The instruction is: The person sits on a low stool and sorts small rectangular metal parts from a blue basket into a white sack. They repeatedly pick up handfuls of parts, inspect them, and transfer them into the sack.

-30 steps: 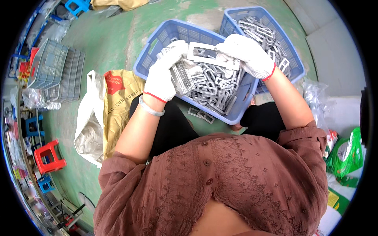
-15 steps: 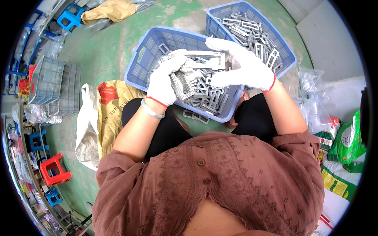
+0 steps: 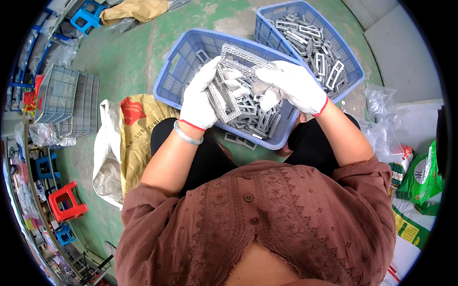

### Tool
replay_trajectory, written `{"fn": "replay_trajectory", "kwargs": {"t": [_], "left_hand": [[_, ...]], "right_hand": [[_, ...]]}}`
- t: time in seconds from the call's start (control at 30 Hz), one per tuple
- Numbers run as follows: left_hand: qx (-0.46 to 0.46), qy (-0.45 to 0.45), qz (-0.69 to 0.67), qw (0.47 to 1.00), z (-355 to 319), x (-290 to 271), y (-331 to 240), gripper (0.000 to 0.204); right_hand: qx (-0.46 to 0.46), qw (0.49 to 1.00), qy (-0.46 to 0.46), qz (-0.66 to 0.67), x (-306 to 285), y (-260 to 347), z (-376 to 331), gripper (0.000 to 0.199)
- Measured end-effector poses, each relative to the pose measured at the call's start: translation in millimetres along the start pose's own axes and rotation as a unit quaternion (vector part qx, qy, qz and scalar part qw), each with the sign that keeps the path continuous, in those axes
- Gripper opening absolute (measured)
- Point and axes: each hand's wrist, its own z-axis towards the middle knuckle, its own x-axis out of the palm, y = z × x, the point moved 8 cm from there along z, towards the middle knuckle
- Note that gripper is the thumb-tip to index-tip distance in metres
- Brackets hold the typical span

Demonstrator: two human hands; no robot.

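Both of my hands wear white knit gloves with red cuffs, above a blue plastic basket (image 3: 164, 90) full of small grey rectangular frames (image 3: 257, 121). My left hand (image 3: 199, 97) is wrapped round a long grey rectangular frame (image 3: 231, 106), which slants down toward me. My right hand (image 3: 293, 86) grips the right end of a second grey frame (image 3: 243, 56), thumb and fingers closed on it. That second frame tilts, its left end raised over the basket's far side and close to my left fingertips. Part of each frame is hidden by the gloves.
Behind to the right stands another blue basket (image 3: 354, 66) of similar frames. A yellow and white sack (image 3: 136, 152) lies left of my knees. Grey crates (image 3: 57, 97), a red stool (image 3: 68, 201) and shelving are farther left. Plastic bags and a green bag (image 3: 420, 178) sit at right.
My right hand, spread apart before, has closed on the upper frame's right end. That frame has turned from level to slanting, and its left end now points up and away.
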Motion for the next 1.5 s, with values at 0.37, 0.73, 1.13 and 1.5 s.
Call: {"fn": "replay_trajectory", "kwargs": {"t": [0.37, 0.73, 1.13, 1.5], "left_hand": [[-0.012, 0.055, 0.02, 0.998, -5, 5, -2, 0.036], [0.044, 0.002, -0.052, 0.998, 1, -5, -3, 0.034], [0.117, -0.018, 0.019, 0.993, -6, 2, -24, 0.016], [0.324, -0.19, 0.39, 0.841, -203, 18, -259, 0.032]], "right_hand": [[-0.015, 0.993, 0.073, 0.09, 12, 1, 0, 0.043], [-0.003, 0.979, 0.121, 0.161, 21, 1, 1, 0.032], [0.194, 0.948, 0.073, -0.24, 48, -9, -15, 0.054], [0.127, 0.944, 0.063, -0.297, 13, -30, 1, 0.052]]}}
